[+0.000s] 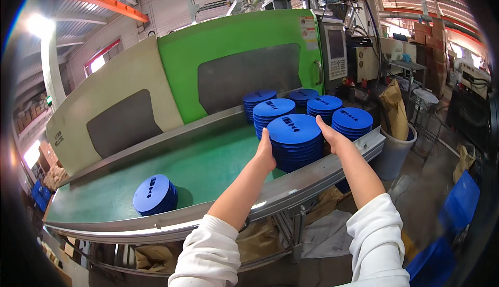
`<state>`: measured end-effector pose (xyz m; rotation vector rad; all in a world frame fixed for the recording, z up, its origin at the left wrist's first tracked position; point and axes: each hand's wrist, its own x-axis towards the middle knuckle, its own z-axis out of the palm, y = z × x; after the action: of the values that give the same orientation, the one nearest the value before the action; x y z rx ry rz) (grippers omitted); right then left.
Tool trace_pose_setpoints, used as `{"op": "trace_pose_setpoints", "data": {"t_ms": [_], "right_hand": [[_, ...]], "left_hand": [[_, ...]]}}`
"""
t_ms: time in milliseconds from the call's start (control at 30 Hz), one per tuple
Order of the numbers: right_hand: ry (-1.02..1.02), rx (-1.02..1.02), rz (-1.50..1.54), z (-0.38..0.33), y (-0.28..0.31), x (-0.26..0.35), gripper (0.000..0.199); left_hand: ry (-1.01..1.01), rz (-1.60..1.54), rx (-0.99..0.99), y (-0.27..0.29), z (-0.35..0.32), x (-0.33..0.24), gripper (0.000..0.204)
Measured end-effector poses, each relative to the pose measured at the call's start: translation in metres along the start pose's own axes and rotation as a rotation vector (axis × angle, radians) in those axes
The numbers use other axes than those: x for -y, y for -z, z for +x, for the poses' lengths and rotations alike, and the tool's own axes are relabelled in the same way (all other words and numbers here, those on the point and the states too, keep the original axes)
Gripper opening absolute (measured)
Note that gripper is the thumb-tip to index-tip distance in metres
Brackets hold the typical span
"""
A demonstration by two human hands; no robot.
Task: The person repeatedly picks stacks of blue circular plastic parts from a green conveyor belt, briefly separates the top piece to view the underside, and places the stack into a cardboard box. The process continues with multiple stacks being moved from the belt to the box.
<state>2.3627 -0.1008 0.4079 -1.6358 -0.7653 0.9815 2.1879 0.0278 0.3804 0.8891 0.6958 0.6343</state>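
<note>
Between my two hands is a tall stack of round blue plastic discs (294, 131) with dark cut-out marks on the top one. My left hand (266, 152) presses its left side, and my right hand (332, 136) presses its right side near the top. This stack is at the right end of a green conveyor belt (202, 157). Whether its bottom rests on the belt, I cannot tell. Right behind it stand several similar stacks (274, 108), close together. Farther left on the belt, a shorter, leaning stack of blue discs (152, 196) sits alone.
A metal rail (291, 187) edges the belt on my side. Behind the belt is a large green and cream machine (234, 32) with a control panel (337, 48). Past the belt's right end stands a grey bin (393, 157) with a brown paper sack (395, 109) in it.
</note>
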Motion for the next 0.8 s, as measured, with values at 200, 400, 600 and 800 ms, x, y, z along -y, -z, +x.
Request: {"op": "trace_pose_setpoints", "data": {"t_ms": [200,400,600,800], "right_hand": [[0.665,0.087,0.508,0.012,-0.038,-0.022,0.079],[1.071,0.377,0.901,-0.106,-0.173,-0.007,0.071],[0.906,0.712,0.940,-0.214,-0.314,-0.042,0.076],[0.105,1.181,0.837,-0.249,-0.454,-0.126,0.065]], "left_hand": [[-0.490,-0.231,0.055,-0.006,-0.070,-0.020,0.069],[-1.221,-0.095,0.145,0.065,-0.221,-0.032,0.060],[-1.313,-0.063,-0.264,0.180,-0.386,0.021,0.065],[-1.048,-0.078,-0.804,0.279,-0.506,0.109,0.066]]}}
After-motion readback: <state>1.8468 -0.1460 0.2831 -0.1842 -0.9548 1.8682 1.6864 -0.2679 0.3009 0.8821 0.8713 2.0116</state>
